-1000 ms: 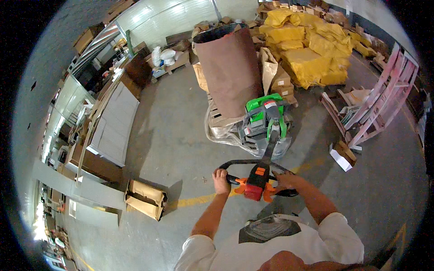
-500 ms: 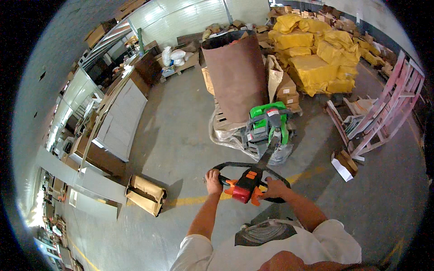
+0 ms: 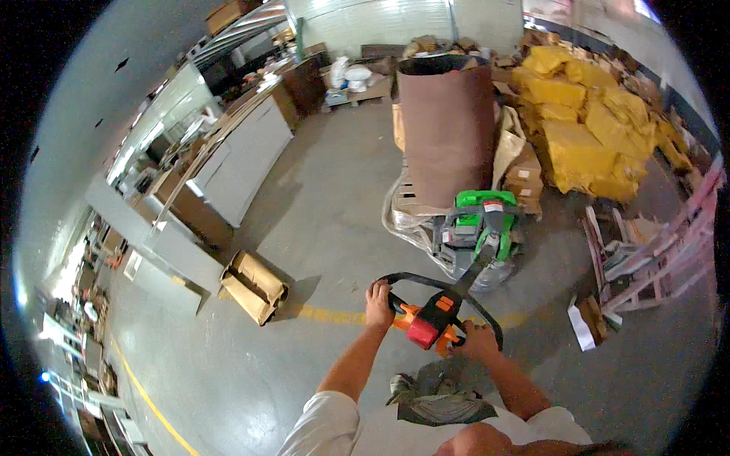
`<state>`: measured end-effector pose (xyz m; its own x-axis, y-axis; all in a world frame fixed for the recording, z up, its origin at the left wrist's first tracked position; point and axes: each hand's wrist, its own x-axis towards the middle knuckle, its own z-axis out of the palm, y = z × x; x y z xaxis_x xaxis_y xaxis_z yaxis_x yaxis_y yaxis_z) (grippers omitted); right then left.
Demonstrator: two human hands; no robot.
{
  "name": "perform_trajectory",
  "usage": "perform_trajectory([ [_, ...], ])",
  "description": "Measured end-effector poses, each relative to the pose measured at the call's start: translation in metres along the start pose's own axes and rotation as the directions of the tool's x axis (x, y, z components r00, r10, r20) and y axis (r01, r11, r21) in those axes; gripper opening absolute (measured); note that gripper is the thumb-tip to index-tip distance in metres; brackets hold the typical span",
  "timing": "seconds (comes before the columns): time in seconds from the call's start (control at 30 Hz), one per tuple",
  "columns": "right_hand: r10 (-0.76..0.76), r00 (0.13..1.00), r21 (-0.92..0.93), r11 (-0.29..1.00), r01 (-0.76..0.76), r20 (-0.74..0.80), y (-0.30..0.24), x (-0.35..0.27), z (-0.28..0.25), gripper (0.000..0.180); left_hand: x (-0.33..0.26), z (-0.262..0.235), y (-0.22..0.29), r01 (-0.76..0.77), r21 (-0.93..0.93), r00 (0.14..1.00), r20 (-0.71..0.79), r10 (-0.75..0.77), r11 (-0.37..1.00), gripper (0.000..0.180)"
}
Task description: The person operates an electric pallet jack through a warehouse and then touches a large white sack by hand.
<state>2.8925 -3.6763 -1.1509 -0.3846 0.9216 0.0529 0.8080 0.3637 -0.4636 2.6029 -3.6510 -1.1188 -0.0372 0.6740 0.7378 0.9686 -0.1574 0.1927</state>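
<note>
You have grey floor (image 3: 334,190) running forward as a lane between the white panels on your left and the load ahead of you, and it spreads on behind the open box at lower left. The yellow-wrapped stack (image 3: 574,133) bounds the far right, just beyond the load. Straight ahead the tall brown cylinder (image 3: 447,137) stands upright, open at its top. The white panels (image 3: 247,163) make a long edge slanting along your left. At your right a pink wooden frame (image 3: 661,262) leans inward. The green-and-black pallet truck (image 3: 480,224) sits at the cylinder's near foot, its shaft angling back to you. On the floor, the open cardboard box (image 3: 245,298) lies left of you and a small carton (image 3: 584,325) lies right, beside the frame. The control handle (image 3: 439,310) is between your hands: your left hand (image 3: 378,305) is curled closed around its left grip; your right hand (image 3: 477,342) is wrapped on its right grip, fingertips partly hidden.
</note>
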Motion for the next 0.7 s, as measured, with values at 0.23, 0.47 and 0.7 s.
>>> perform_trajectory([
  [0.23, -0.174, 0.976, -0.031, 0.985, 0.172, -0.131, -0.004, -0.006, -0.011, 0.078, -0.116, 0.026, -0.013, 0.349, -0.097, 0.911, 0.269, -0.313, 0.932, 0.076],
  [0.47, -0.095, 0.995, 0.016, 0.995, 0.095, -0.024, -0.032, 0.0, -0.025, 0.056, -0.458, -0.022, -0.128, 0.578, 0.484, 0.077, 0.769, -0.634, 0.657, 0.064],
  [0.7, 0.001, 0.997, 0.014, 1.0, 0.0, -0.073, -0.031, -0.01, -0.02, 0.057, -0.56, -0.085, -0.086, 0.819, 0.432, 0.032, 0.623, -0.781, 0.378, 0.059],
])
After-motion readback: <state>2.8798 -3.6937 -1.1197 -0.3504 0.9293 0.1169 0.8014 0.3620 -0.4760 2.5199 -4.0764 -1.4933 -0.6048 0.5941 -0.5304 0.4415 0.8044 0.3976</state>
